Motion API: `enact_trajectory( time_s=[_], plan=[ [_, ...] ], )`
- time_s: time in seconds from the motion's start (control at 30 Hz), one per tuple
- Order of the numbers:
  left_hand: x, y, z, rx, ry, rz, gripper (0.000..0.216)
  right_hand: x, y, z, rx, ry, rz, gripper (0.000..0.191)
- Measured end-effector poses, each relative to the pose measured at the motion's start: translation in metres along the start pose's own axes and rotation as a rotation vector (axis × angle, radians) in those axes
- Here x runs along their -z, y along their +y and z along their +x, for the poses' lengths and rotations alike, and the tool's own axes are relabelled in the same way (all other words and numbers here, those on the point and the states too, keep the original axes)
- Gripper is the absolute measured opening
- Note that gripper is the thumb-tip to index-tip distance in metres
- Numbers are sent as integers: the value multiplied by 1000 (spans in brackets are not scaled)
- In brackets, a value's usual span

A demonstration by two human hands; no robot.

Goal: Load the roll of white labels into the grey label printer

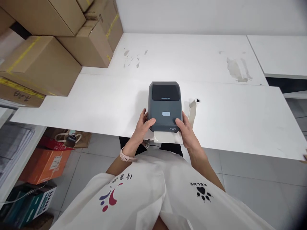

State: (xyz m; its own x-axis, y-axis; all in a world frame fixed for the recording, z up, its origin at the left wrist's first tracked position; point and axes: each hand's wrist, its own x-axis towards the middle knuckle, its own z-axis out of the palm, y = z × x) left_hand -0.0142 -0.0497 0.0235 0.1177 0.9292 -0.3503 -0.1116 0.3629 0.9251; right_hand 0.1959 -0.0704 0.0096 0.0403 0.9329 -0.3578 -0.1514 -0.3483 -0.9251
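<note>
The dark grey printer (165, 107) is near the tabletop's (100, 99) front edge, squarely between the 2 hands, its longer axis running front to back. The left hand (141, 128) and right hand (187, 132) hold its near sides, equally close, thumbs on top (whether its base is lifted, I cannot tell). A paper strip (165, 137) juts from its front toward that edge. A paper roll (192, 111) lies just beside its right side; room stretches toward the back edge, while cardboard boxes (90, 44) crowd the back left corner.
</note>
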Motion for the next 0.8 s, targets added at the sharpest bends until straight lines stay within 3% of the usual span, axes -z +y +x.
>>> enact_trajectory(
  time_s=[0.17,0.33,0.47,0.63,0.67,0.8],
  plan=[
    [2,-19,7,-68,48,47,106,3,2,5,-13,-22,-5,93],
    [-6,-37,14,-294,106,37,87,-2,6,9,75,43,18,98],
    [-5,-36,6,-287,84,60,78,-3,9,13,84,27,31,105],
    [-4,-48,-32,-332,385,224,42,-3,15,16,91,34,43,103],
    [-7,-52,-38,-296,348,228,41,-3,16,17,94,39,46,102],
    [-20,-60,-47,-3,11,100,57,-4,18,16,110,52,42,99]
  ],
)
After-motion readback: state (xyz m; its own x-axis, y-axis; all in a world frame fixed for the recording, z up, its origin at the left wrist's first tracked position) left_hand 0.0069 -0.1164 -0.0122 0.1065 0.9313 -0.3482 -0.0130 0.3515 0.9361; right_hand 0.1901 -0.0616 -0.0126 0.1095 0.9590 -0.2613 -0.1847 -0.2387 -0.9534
